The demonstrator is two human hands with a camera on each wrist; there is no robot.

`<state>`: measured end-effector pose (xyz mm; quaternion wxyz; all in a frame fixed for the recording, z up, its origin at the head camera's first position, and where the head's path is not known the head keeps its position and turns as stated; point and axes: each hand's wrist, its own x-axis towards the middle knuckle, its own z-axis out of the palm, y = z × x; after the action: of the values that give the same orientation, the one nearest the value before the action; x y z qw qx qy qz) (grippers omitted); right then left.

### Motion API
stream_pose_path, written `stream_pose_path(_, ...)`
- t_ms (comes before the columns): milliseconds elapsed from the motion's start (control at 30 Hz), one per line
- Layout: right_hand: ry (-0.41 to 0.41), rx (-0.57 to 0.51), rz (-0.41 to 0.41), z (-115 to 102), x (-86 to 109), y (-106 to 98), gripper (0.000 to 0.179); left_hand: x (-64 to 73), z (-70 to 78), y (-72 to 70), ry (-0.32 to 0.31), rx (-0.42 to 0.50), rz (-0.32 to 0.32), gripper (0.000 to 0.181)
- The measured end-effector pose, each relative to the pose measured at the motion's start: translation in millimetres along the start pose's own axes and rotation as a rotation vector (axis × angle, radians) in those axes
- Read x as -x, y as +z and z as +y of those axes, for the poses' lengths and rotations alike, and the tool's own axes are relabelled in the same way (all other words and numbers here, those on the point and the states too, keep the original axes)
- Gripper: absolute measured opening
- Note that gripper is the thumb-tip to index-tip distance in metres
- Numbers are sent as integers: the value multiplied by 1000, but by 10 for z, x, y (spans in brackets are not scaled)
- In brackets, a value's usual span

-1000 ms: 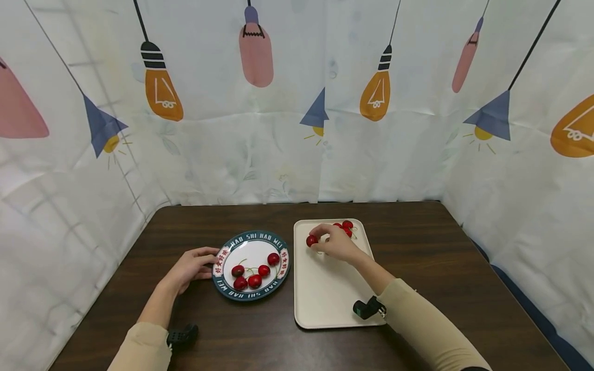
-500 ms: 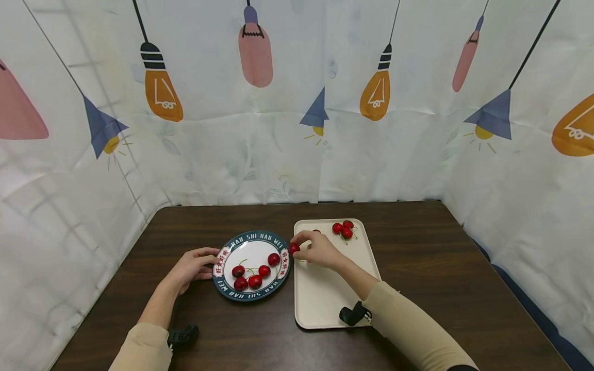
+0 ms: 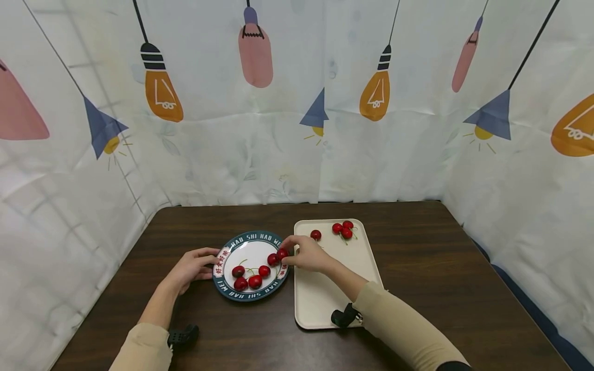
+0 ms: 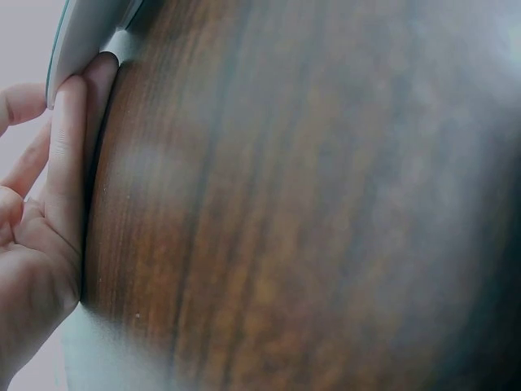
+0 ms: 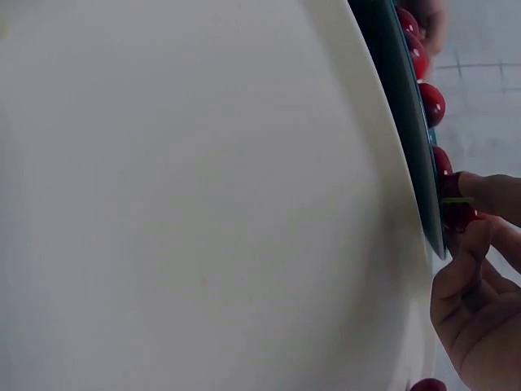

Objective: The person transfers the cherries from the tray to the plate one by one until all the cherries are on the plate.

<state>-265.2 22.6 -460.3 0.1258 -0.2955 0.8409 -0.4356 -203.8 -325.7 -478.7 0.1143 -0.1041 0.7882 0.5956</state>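
In the head view my right hand [image 3: 306,253] pinches a red cherry [image 3: 282,253] between thumb and fingers, at the right side of a round plate [image 3: 218,283] with a white middle and dark teal rim. The held cherry is right beside another cherry [image 3: 273,259] on the plate; several lie there, some with stems. My left hand [image 3: 192,267] holds the plate's left rim. In the left wrist view, fingers [image 4: 68,138] reach beneath the rim and another finger is above it. The right wrist view shows the held cherry [image 5: 458,217] low over the plate's edge.
A cream rectangular tray [image 3: 320,304] stands just right of the plate, under my right forearm. One cherry [image 3: 316,235] lies near its far left, and a cluster of three cherries [image 3: 346,233] at its far right. A patterned curtain [image 3: 278,165] hangs behind the dark wooden table [image 3: 417,247].
My right hand has carried a cherry left from the tray to the plate's right side, uncovering a cherry left on the tray. The left hand and the plate have stayed put.
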Motion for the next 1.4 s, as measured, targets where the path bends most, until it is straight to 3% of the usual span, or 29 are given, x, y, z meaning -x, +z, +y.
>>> stream_pose_path(633, -4, 63, -37, -107, -103, 179, 31, 6, -1, 5, 5, -8, 6, 54)
stream_pose_path(1400, 5, 37, 22, 88, 45, -173, 31, -6, -12, -4, 9, -10, 6, 56)
